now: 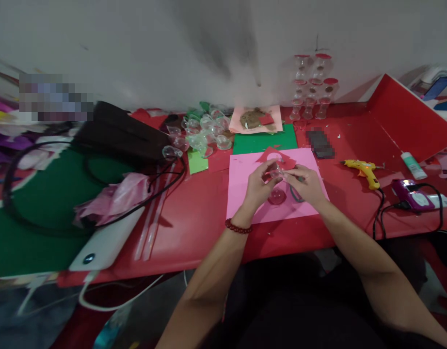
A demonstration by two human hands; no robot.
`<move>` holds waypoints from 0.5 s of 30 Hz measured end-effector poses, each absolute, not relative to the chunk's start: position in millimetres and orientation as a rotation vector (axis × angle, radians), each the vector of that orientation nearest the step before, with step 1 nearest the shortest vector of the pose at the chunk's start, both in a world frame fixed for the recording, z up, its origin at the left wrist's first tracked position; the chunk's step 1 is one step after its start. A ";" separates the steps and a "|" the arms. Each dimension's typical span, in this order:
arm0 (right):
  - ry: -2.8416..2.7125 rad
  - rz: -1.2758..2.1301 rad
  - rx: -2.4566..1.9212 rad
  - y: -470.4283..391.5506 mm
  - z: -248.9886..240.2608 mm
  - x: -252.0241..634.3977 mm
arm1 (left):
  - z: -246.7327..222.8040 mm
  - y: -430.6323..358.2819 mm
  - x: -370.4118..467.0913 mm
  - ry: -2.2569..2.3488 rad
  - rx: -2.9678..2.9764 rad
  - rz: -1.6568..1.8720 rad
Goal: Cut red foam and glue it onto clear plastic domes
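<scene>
Over a pink sheet of paper (241,194), my left hand (259,183) curls its fingers around a small clear plastic cup (277,171). My right hand (308,183) pinches at the cup's right edge, fingertips close together; whether something tiny is between them I cannot tell. Just below, a clear dome-shaped cup (277,196) rests on the pink sheet. Behind my fingers lies a red paper piece (287,161) with a pale round area. A dark greenish loop (295,194), perhaps a scissor handle, is partly hidden under my right hand.
A yellow glue gun (363,170), purple power adapter (414,196) and glue bottle (413,166) lie to the right. Stacked clear cups (311,89) stand at the wall. Several loose cups (207,128) sit back left, near a black bag (118,133). A phone (320,143) lies behind my right hand.
</scene>
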State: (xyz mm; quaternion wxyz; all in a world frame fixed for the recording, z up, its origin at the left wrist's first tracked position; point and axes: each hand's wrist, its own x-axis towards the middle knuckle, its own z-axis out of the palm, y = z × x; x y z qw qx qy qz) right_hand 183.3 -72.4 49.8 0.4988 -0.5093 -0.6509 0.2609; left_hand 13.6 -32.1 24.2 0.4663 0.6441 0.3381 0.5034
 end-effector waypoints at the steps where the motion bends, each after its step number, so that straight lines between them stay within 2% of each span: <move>1: -1.578 0.662 -1.232 -71.7 49.9 185.0 | 22.9 -31.2 13.0 0.843 1.608 1.234; 15: -1.582 0.794 -1.197 -65.9 47.5 192.6 | 20.9 -31.5 11.1 0.911 1.976 1.207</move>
